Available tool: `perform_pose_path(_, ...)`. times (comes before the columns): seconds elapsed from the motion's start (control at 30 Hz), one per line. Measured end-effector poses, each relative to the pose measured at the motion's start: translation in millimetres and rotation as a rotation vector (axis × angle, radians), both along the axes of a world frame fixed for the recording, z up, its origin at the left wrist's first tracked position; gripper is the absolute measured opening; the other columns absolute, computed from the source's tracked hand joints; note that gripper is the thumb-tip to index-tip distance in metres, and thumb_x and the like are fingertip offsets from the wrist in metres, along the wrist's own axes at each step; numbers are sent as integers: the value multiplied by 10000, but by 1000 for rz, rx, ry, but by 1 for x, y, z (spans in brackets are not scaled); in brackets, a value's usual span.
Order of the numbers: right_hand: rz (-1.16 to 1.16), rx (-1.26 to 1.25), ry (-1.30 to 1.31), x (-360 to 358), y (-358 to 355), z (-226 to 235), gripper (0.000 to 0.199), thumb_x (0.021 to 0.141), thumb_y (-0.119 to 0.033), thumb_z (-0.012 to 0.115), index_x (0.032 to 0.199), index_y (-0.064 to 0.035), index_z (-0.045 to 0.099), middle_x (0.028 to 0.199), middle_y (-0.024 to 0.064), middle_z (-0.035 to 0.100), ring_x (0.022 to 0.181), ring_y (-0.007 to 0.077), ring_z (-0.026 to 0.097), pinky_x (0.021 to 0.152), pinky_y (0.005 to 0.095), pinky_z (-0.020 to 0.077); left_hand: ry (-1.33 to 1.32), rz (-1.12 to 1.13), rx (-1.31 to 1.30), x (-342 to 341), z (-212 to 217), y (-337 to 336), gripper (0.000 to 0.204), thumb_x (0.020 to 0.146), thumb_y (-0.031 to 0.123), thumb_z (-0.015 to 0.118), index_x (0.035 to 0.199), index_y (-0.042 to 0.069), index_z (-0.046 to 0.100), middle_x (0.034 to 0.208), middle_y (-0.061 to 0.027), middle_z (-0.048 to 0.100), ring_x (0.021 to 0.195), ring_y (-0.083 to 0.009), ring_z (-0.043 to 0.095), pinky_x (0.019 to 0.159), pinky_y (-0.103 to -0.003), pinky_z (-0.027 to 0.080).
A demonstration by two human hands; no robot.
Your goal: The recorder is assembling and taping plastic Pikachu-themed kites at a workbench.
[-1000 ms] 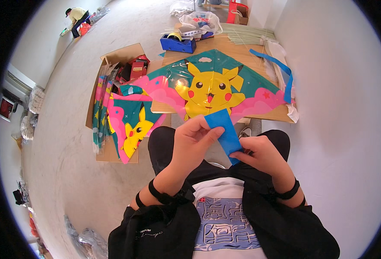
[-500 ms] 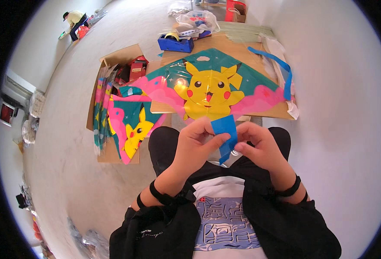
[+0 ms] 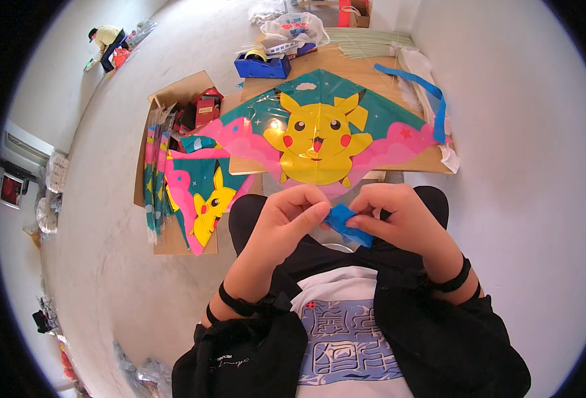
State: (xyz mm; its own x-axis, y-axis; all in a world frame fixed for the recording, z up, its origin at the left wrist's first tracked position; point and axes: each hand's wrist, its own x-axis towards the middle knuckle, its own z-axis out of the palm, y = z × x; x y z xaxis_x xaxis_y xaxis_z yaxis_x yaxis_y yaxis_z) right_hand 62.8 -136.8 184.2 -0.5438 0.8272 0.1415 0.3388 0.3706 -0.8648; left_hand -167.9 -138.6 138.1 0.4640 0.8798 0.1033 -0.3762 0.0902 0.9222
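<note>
Left of the large kite [image 3: 318, 142], which lies on the table [image 3: 413, 161], an open cardboard box [image 3: 140, 159] holds red and dark packets [image 3: 204, 111] and slim plastic-sleeved bundles [image 3: 155, 176]. Beyond the kite's left slope, a blue dispenser [image 3: 263, 67] carries a yellow roll [image 3: 256, 55]. On the near side of the kite is a blue piece [image 3: 339, 217], bunched small, creased, with uneven edges. The left hand [image 3: 289, 217] pinches its left end; the right hand [image 3: 395, 213] grips its right part, the fingers of both drawn in narrowly on it.
</note>
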Motion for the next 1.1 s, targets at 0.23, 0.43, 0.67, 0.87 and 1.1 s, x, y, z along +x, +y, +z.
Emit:
perform_pose_path(0.23, -1, 7, 41, 4, 2, -5, 134, 815, -107, 741, 878, -19, 661, 766, 79, 669, 661, 183, 628, 629, 296, 477, 20, -28, 12, -3, -2, 0, 131, 951, 135, 633, 981, 8, 647, 883, -22, 640, 782, -75, 595, 732, -214, 473)
perform_pose_path(0.43, -64, 1, 186, 5, 4, -19, 133, 861, -116, 720, 869, -25, 623, 734, 22, 613, 629, 126, 582, 605, 271, 460, 290, 32, 249, 3, 0, -1, 398, 809, 245, 797, 1083, 13, 626, 958, -56, 660, 905, -148, 622, 834, -296, 486)
perform_pose_path(0.67, -344, -311, 483, 13, 13, -16, 115, 952, -161, 628, 906, -86, 553, 732, -15, 593, 547, 59, 544, 479, 172, 421, 394, -478, 170, 31, -22, -4, 446, 800, 173, 792, 1186, 38, 614, 1008, -100, 685, 929, -199, 656, 855, -333, 501)
perform_pose_path(0.87, -701, -223, 938, 69, 54, -35, 170, 990, -250, 556, 972, -86, 596, 797, 28, 657, 564, 77, 584, 448, 193, 450, 333, -540, 327, 24, -41, 0, 209, 851, 89, 733, 1040, 8, 695, 970, -64, 709, 895, -123, 649, 791, -280, 506)
perform_pose_path(1.1, -997, -277, 1224, 170, 49, -96, 258, 985, -303, 568, 1124, -90, 614, 999, 8, 657, 821, 64, 617, 591, 165, 495, 503, -288, 83, -42, -26, 6, 148, 902, 108, 675, 987, -9, 703, 872, -40, 723, 792, -93, 648, 739, -253, 497)
